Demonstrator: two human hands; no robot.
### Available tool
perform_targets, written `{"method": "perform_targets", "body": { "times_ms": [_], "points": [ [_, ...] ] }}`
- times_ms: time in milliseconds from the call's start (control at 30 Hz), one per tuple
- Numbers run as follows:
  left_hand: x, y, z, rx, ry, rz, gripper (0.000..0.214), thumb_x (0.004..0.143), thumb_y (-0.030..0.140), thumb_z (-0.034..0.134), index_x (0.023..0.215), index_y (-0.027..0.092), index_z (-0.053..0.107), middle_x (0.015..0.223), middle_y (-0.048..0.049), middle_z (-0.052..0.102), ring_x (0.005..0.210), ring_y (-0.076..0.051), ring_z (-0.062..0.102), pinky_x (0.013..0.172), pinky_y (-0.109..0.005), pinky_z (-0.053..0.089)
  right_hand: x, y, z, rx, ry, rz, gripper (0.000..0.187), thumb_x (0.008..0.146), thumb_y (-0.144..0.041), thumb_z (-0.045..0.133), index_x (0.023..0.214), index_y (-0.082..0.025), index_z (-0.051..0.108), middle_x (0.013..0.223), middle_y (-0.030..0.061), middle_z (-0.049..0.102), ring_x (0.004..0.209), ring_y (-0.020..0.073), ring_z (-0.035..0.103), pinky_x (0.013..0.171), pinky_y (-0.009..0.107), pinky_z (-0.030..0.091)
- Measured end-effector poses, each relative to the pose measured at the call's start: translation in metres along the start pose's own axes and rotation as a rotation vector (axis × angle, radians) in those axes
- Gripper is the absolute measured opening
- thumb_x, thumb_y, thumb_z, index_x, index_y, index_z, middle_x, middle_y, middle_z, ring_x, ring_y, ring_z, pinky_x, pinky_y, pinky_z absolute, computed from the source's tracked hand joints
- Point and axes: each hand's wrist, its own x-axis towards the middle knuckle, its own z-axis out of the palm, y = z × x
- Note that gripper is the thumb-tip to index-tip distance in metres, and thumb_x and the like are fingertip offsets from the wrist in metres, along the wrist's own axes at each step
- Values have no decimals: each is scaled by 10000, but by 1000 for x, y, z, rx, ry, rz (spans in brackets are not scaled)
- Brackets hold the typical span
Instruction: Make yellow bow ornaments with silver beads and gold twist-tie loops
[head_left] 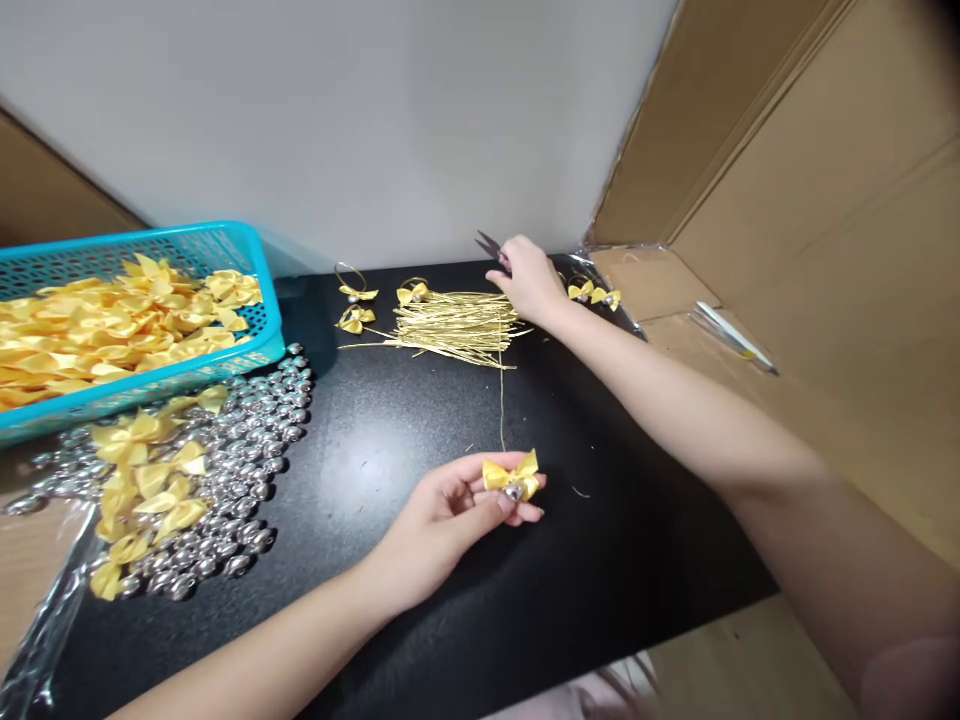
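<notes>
Head view: hands [442, 515] mid-table [390, 620]

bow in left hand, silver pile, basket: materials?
Bow, pinched in the left hand: looks like glossy yellow satin ribbon, going by its soft folds and sheen. Silver beads: mirror-bright, so metal or metallised plastic; I cannot tell which. Basket: likely moulded plastic, turquoise with a perforated wall.

Left hand [450, 510] pinching yellow bow [512, 474], right hand [527, 278] on scissors [489, 245]
</notes>
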Motion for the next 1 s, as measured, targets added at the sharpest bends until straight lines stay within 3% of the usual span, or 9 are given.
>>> {"method": "perform_targets", "body": {
  "times_ms": [100,167,267,433,533,600,800,1000],
  "points": [
    [1,3,-1,-23,32,7,312,781,198,748,1088,192,692,1051,-58,763,823,-117,727,815,-225,548,-16,-10,-18,-87,-11,-7,197,884,-343,576,904,-166,491,959,99,583,917,253,592,821,384,433],
    [0,4,-2,-28,44,14,333,753,188,772,1077,193,694,1050,-54,763,822,-117,728,823,-225,551,-39,-17,-36,-23,-94,-65,267,935,-442,476,867,-184,455,806,45,556,787,195,561,742,332,420],
    [-1,6,-3,-36,69,22,311,759,180,767,1062,206,701,1043,-38,767,827,-114,733,802,-198,554,-88,-30,-68,147,-226,-143,274,986,-434,353,859,-202,426,714,-12,492,649,124,470,631,264,370],
    [5,4,-7,-68,98,-14,222,823,243,711,1041,204,726,1058,-51,765,847,-137,740,756,-182,565,-157,-43,-101,366,-432,-156,178,922,-373,539,892,-205,489,668,-46,451,545,73,394,481,205,306],
    [9,2,-10,-123,92,-33,227,865,317,658,1034,188,738,1084,-75,757,902,-166,733,785,-215,571,-178,-47,-92,481,-439,-193,269,869,-456,603,893,-196,539,628,-55,465,479,53,351,421,197,268],
    [11,-1,-12,-164,103,-42,244,885,342,626,1044,195,739,1098,-74,752,954,-178,719,826,-238,563,-188,-49,-75,512,-358,-197,410,710,-537,743,862,-206,554,541,-89,436,426,43,315,382,192,233],
    [13,-7,-13,-134,130,-43,265,910,352,586,1094,220,724,1123,-54,744,1073,-201,673,940,-280,504,-213,-56,-25,407,-105,-106,257,717,-333,782,877,-222,614,560,-66,617,365,45,424,388,180,329],
    [12,-6,-15,-24,57,-28,286,920,302,582,1189,265,671,1205,-32,710,1185,-207,611,1065,-331,411,-209,-59,-23,412,-105,76,89,733,-194,713,748,-243,641,542,-57,641,380,76,499,373,204,351]
  ]
}}
